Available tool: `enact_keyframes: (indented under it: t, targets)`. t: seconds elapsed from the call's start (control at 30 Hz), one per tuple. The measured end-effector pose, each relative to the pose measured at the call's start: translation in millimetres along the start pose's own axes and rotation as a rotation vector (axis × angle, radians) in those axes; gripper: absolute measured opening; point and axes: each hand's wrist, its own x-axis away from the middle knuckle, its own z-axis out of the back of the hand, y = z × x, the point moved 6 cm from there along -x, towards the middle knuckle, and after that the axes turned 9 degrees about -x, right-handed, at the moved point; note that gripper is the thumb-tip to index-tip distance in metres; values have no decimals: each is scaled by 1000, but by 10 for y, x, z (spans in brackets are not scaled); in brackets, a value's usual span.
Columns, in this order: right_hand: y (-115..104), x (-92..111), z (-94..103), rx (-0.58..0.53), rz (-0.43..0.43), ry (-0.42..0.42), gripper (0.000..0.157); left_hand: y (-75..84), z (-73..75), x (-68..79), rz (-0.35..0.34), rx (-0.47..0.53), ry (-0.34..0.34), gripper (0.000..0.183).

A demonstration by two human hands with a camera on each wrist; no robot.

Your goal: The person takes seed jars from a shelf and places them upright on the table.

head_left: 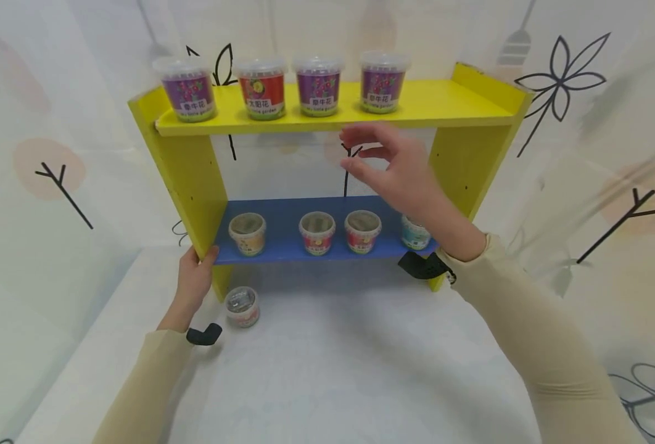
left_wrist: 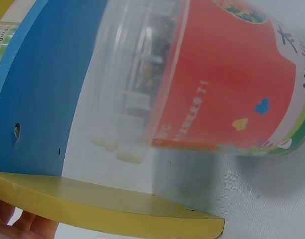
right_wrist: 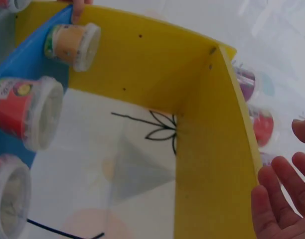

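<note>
My left hand [head_left: 193, 280] grips the left side panel of a small yellow-and-blue shelf rack [head_left: 333, 126], its thumb at the end of the blue board [head_left: 283, 216]. In the left wrist view, its fingers [left_wrist: 28, 224] show beyond the yellow panel. The right hand [head_left: 396, 163] hovers before the upper board, fingers loosely bent and apart from the thumb, holding nothing. Above it on the yellow board stand a purple-labelled cup [head_left: 382, 83], another purple cup [head_left: 317, 86], a red cup [head_left: 262, 89] and a purple cup [head_left: 189, 89] at the left end.
An orange-labelled cup [head_left: 248, 234], two red-labelled cups [head_left: 317, 234] and a teal cup [head_left: 414, 234], partly behind the right wrist, stand on the blue board. On the white table, a red-labelled lidded cup [head_left: 243, 307] stands by the rack's left leg. Patterned white cloth [head_left: 83, 154] hangs behind.
</note>
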Motion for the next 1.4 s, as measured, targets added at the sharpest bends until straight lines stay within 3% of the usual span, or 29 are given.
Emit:
enact_keyframes:
  t: [0.13,0.4,0.63,0.83,1.07,1.2,1.4]
  targets:
    - [-67,-73,165,9,-31,58,41,6,-1,9,-11,1,5,57]
    - [-145,-269,519,39,-58,256,36,10,-16,13,-24,6,3,56]
    - [-82,-422,741,170,-61,333,40,20,-17,17,-40,5,3,56]
    - [94,-533,874,253,-156,312,47,10,-19,16,-52,18,0,57]
    - [276,-623,869,276,-314,158,56,-17,-26,13,-21,19,-7,59]
    - [291,-642,822,300,-341,101,54,-14,-24,18,-15,21,-4,59]
    - [282,-623,826,287,-342,121,50,6,-27,17,-20,27,-1,58]
